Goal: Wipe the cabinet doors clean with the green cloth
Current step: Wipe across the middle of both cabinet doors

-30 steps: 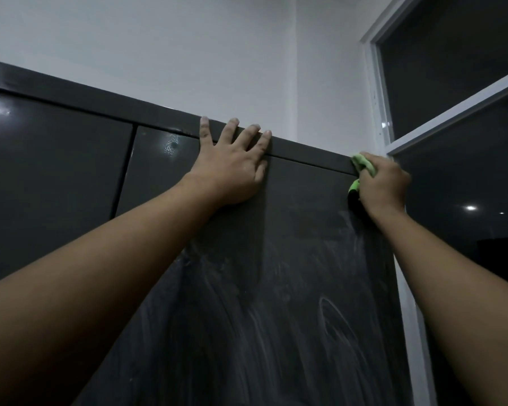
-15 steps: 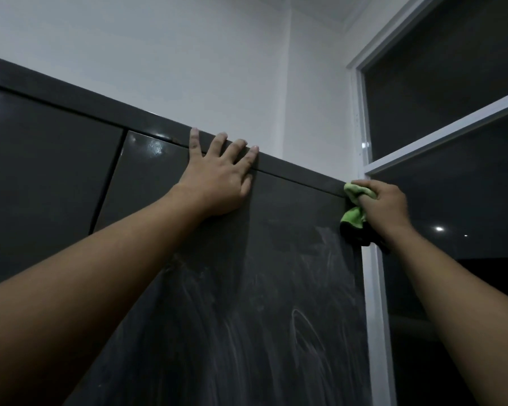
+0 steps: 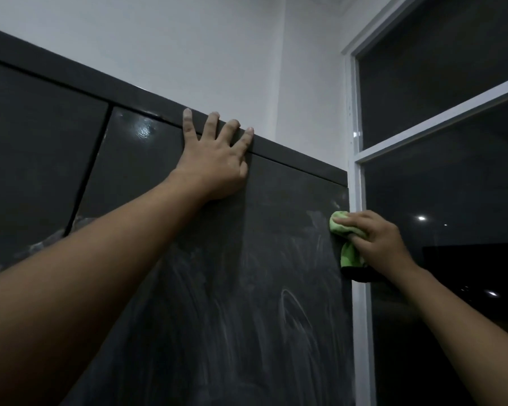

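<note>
- A person's left hand (image 3: 214,162) lies flat against the upper part of a dark cabinet door (image 3: 247,303). Its fingers are straight and spread and hold nothing, and their tips reach over the cabinet's top rail (image 3: 294,156).
- The right hand (image 3: 377,240) grips the green cloth (image 3: 340,226), fingers curled round the bunched fabric. It presses the cloth against the door's right edge, some way below the top rail.
- The cloth sits where the door meets a white window frame (image 3: 361,332). One green fold shows above the fingers, another hangs beneath the hand, and a dark strip marks the cloth's lower end.
- Pale, chalky smears streak the door's surface in sweeping arcs from the middle downward. The area just left of the cloth carries a lighter smudge.
- A second cabinet door (image 3: 35,159) stands to the left, parted from the first by a dark vertical gap. A bright glint shows near the top left corner of the door under the left hand.
- Both bare forearms stretch up from the lower corners of the view toward the cabinet.
- A white wall (image 3: 188,54) rises behind the cabinet. The dark window glass (image 3: 458,186) to the right reflects a few small points of light.
</note>
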{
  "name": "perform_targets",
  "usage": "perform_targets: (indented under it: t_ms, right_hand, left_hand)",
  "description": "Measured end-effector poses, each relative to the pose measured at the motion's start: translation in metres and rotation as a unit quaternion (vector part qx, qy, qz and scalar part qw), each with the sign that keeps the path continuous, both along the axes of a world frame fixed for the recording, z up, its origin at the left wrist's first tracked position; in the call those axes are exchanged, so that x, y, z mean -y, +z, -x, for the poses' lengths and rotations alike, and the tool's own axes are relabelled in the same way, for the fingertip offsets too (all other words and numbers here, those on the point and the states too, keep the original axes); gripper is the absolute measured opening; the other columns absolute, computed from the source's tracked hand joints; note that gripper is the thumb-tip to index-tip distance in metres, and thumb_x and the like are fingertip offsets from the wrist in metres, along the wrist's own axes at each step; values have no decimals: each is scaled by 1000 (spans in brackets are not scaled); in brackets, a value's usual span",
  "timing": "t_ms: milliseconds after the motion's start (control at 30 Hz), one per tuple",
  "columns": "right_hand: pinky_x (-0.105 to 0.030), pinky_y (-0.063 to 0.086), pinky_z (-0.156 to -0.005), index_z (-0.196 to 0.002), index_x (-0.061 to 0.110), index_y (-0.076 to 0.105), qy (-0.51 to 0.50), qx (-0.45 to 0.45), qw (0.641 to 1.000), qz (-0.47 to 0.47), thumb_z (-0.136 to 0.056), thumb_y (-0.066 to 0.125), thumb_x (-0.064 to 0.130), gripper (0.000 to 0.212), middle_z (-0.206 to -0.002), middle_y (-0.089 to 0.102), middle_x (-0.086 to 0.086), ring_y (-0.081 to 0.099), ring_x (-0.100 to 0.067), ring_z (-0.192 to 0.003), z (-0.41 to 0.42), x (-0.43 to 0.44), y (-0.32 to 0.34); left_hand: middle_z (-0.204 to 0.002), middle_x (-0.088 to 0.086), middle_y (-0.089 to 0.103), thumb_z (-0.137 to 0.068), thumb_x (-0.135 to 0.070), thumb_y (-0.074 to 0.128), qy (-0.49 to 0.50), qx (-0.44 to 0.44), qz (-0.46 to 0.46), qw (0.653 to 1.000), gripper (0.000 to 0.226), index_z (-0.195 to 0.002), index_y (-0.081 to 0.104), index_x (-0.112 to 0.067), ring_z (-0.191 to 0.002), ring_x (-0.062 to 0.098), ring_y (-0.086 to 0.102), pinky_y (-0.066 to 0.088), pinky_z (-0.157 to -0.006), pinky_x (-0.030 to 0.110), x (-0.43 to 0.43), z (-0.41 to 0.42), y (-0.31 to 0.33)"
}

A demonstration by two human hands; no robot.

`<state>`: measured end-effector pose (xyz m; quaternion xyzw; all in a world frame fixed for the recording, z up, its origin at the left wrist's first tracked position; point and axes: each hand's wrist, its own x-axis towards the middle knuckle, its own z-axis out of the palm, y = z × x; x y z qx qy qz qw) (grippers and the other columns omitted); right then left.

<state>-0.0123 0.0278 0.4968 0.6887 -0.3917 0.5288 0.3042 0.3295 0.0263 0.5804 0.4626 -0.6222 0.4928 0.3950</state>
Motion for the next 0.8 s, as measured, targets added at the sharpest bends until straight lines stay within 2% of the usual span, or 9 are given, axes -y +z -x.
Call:
perform_targets:
  t_ms: [100, 200, 300, 367, 467, 600, 667, 767, 800]
  right_hand:
    - [-1, 41, -86, -103, 38, 74, 27, 13, 995, -93, -85, 67, -8, 50, -112, 67, 14, 61, 5, -105, 8, -16, 10]
    - [-3, 43, -87, -109, 31, 75, 43, 92, 995, -24, -85, 66, -5, 44, -111, 70, 13, 64, -4, -108, -6, -8, 21]
    - [-2, 40, -93, -117, 21, 75, 33, 135, 989, 56, -85, 63, -5, 43, -117, 69, 7, 61, -3, -109, -30, 12, 10]
    - [-6, 39, -100, -120, 20, 73, 35, 111, 990, 84, -85, 62, -7, 46, -122, 69, 5, 60, -5, -114, -35, 20, -5]
    - [-12, 37, -106, -123, 19, 72, 9, 5, 995, 100, -82, 63, -5, 48, -127, 67, 1, 58, -15, -118, -29, 22, -30]
    - [-16, 43, -104, -115, 21, 76, 37, -92, 995, 31, -79, 70, -12, 49, -123, 67, 2, 60, -17, -117, -17, 4, -34]
    - [-18, 45, -103, -114, 22, 74, 47, -60, 997, 17, -79, 69, -16, 53, -123, 67, 3, 62, -14, -116, -17, -3, -21]
    - [-8, 42, -101, -118, 16, 73, 62, 67, 993, 79, -83, 64, -13, 46, -119, 66, 7, 62, -7, -113, -45, 3, -1]
    - [-10, 42, -101, -118, 13, 73, 51, 89, 990, 101, -83, 63, -11, 44, -118, 67, 7, 63, -10, -113, -57, 9, 1]
  left_hand:
    - [-164, 4, 8, -99, -43, 19, -2, 0, 0, 1000, 63, -158, 3, -30, -150, 36, -3, -13, -110, 71, -1, 0, -1]
    - [-164, 3, 5, -99, -43, 17, -1, -2, -5, 1000, 63, -158, 0, -30, -151, 35, -6, -15, -110, 70, 0, -1, -1]
    - [-164, 3, 2, -101, -45, 15, -2, 0, -14, 1000, 61, -158, -3, -30, -150, 35, -9, -17, -109, 69, 1, -2, 0]
    - [-164, 3, 0, -102, -46, 14, -3, 2, -20, 1000, 61, -158, -4, -31, -150, 34, -10, -18, -109, 69, 1, -2, 1]
    - [-164, 3, -1, -102, -47, 13, -2, 0, -20, 1000, 61, -158, -4, -31, -150, 34, -11, -18, -109, 69, 2, -2, 1]
    - [-164, 3, -1, -101, -48, 13, -3, -4, -20, 1000, 61, -158, -4, -31, -150, 34, -12, -18, -110, 69, 2, 1, 0]
    - [-164, 3, -1, -101, -48, 13, -3, -4, -21, 1000, 61, -158, -3, -31, -150, 34, -12, -16, -111, 70, 1, 1, 0]
    - [-164, 3, -1, -102, -48, 13, -1, -2, -22, 1000, 61, -158, -3, -30, -150, 34, -12, -16, -111, 69, 0, 0, 0]
    - [-164, 3, -1, -102, -48, 13, -1, 0, -21, 1000, 61, -158, -3, -30, -150, 34, -11, -16, -111, 69, 0, 0, 0]
